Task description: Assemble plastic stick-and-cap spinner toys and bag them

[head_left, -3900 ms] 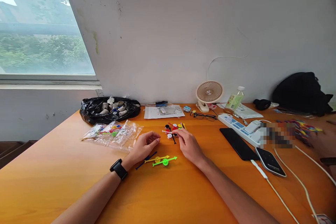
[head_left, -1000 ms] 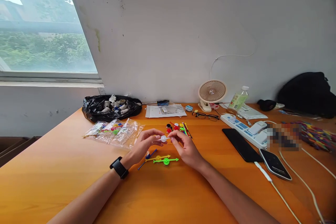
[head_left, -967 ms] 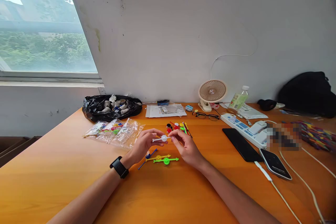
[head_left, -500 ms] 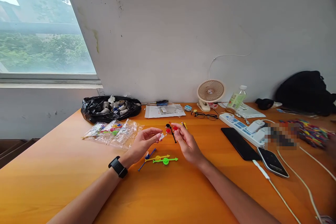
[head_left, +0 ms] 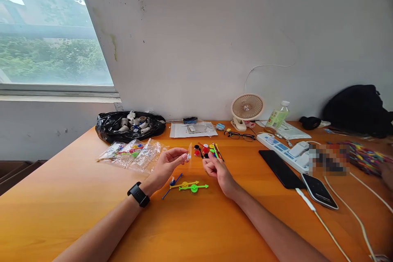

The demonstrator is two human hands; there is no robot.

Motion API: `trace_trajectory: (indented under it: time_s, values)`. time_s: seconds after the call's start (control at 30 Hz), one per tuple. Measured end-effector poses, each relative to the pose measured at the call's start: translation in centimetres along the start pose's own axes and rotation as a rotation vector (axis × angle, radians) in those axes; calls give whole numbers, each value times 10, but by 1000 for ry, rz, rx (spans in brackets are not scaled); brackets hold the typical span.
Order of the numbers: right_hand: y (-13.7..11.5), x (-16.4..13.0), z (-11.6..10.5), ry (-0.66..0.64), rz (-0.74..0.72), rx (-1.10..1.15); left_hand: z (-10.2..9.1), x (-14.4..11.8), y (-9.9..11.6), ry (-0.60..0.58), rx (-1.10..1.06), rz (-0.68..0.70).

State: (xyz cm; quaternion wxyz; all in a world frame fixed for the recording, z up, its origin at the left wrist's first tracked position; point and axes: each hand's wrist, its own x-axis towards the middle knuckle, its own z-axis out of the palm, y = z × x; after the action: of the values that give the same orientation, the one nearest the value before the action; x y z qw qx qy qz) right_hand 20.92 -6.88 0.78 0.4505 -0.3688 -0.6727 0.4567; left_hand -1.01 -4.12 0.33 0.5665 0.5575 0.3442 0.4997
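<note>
Between the thumb and fingers of my left hand (head_left: 172, 163) is a white plastic spinner arrow (head_left: 190, 156), held upright and seen almost edge-on. My right hand (head_left: 219, 174) is curled, thumb and fingers together, at the near side of a small pile of spinner parts; anything in its fingertips is hidden. The pile has red discs (head_left: 197, 153), black discs (head_left: 196, 147) and thin coloured arrows (head_left: 217, 151). Below my hands, a green spinner arrow (head_left: 194, 188), a yellow spinner arrow (head_left: 184, 185) and a blue spinner arrow (head_left: 175, 182) lie together on the table.
Clear plastic bags (head_left: 141, 157) with coloured parts lie left, before a black bag (head_left: 106, 127) of grey cylinders. Glasses (head_left: 239, 135) and a clip fan (head_left: 247, 108) stand behind. Rightward are a black phone (head_left: 281, 168), a power strip (head_left: 276, 147), cables and another person's hand (head_left: 387, 170).
My right hand has drawn slightly right and down, its fingers curling, uncovering more of the pile. The white spinner arrow in my left hand now stands upright. The view has shifted slightly.
</note>
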Motion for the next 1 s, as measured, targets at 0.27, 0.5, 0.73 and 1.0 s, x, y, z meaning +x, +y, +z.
trace_trajectory:
  time_s: [0.27, 0.5, 0.73, 1.0]
  values:
    - [7, 9, -12, 191, 6, -166, -1, 1, -1, 29, -45, 0]
    - [17, 3, -15, 186, 33, -873, -1, 3, -2, 45, -172, -25]
    - [12, 0, -15, 42, 87, -1101, -3, 3, -2, 61, -248, -46]
    - [14, 0, -13, 28, 7, -998, -1, 3, -6, 68, -280, -78]
